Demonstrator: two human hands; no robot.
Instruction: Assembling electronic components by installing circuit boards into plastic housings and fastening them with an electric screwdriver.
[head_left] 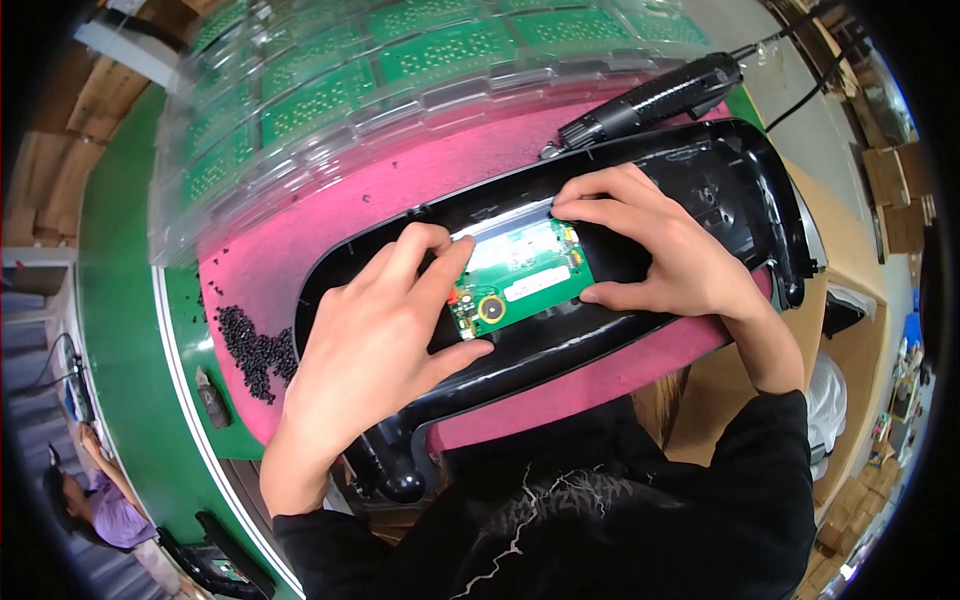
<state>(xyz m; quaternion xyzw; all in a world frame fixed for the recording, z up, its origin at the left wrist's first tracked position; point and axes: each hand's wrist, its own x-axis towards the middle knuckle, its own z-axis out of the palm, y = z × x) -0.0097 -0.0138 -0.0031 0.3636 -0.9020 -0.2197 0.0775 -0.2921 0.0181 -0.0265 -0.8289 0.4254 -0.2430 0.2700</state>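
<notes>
A green circuit board [540,280] with a white label and a round gold-ringed part lies level within a long black plastic housing [620,335]. My left hand [365,335] grips the board's left end, fingertips at its upper corner and thumb at its lower edge. At the right end, my right hand [670,245] pinches it the same way, index finger above and thumb below. Whether the board rests on the housing floor or is held just over it, I cannot tell. The housing sits at a slant, its rounded handle-like end near my left forearm.
Beneath the housing is a pink mat [290,235]. Small black screws [250,350] are heaped at its left. A black electric screwdriver [650,100] lies behind, beside clear trays of green boards [440,50]. Another person [100,505] sits far left; a cardboard box [860,350] stands right.
</notes>
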